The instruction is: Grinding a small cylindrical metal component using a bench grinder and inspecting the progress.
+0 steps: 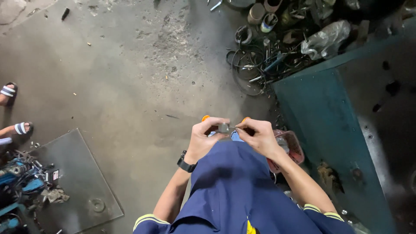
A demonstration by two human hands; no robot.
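1 small grey metal part (223, 128), pinched at chest height between fingers (215, 122) of left hand (206, 138), clenched around it. 1 thin pin or wire (234, 127), touching the part's right side, gripped by right hand (258, 136), fingertips closed on it. 1 black wristwatch (185, 164) on left wrist. 1 pink basket (291, 149) just behind right hand. 1 teal counter (323, 117) at right. 1 grey plate (78, 182) on floor (130, 78). 2 sandalled feet (13, 110) far left. Scrap pile (277, 39), uncountable, farthest.

Navy short-sleeved shirt (229, 186) with yellow-trimmed cuffs, black wristwatch (186, 164).
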